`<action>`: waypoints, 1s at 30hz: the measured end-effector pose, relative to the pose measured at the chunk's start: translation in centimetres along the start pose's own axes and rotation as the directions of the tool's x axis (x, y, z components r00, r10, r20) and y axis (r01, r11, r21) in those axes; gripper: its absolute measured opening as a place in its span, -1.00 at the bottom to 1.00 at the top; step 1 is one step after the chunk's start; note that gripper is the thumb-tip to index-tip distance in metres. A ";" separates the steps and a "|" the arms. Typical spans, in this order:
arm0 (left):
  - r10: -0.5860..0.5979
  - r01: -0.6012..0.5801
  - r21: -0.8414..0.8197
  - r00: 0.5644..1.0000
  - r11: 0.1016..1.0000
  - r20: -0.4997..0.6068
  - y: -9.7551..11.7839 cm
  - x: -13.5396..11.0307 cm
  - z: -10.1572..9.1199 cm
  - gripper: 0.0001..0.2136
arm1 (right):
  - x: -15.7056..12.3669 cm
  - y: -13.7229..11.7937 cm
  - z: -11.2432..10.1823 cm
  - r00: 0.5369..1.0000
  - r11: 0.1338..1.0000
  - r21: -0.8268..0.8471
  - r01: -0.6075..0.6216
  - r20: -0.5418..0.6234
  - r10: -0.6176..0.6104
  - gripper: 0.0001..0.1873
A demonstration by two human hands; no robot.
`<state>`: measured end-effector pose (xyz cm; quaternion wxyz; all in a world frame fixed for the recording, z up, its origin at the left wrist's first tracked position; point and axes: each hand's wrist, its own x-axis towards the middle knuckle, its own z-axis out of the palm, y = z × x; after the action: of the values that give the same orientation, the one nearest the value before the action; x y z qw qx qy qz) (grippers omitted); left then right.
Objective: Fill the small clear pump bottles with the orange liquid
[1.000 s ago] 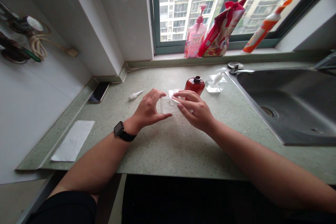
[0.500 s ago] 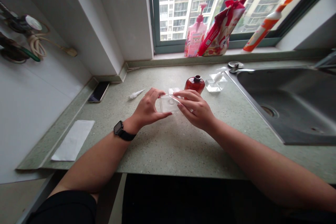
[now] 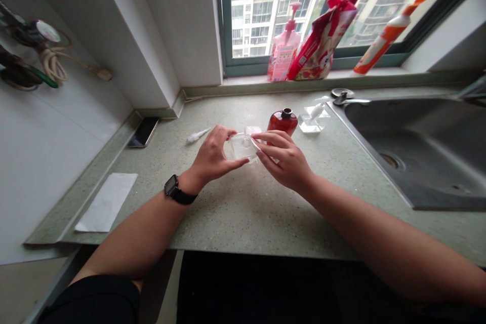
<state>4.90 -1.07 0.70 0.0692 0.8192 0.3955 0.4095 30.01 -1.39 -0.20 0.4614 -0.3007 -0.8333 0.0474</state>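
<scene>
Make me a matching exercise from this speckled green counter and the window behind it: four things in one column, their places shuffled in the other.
Column one
1. Clear, square plastic container
2. Amber-red bottle with a dark neck
3. Flat, black-screened phone
4. Slender orange-and-white bottle

Column two
A. Leaning on the white windowsill
B. Lying on the speckled green counter, near the left-hand wall
C. Between the thumb and fingers of the bare left hand
D. Standing on the counter, just beyond the bare right hand

Pairs: 1-C, 2-D, 3-B, 4-A
</scene>
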 end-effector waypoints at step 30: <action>0.025 -0.022 -0.046 0.998 0.999 0.061 0.4 0.1 -0.3 -0.40 | 0.4 -0.6 -1.0 0.986 0.989 0.120 -0.089 -0.131 0.104 -0.68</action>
<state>4.97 -1.30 1.16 0.0954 0.8341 0.3742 0.3938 30.39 -1.89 0.90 0.5308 -0.3166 -0.7802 0.0963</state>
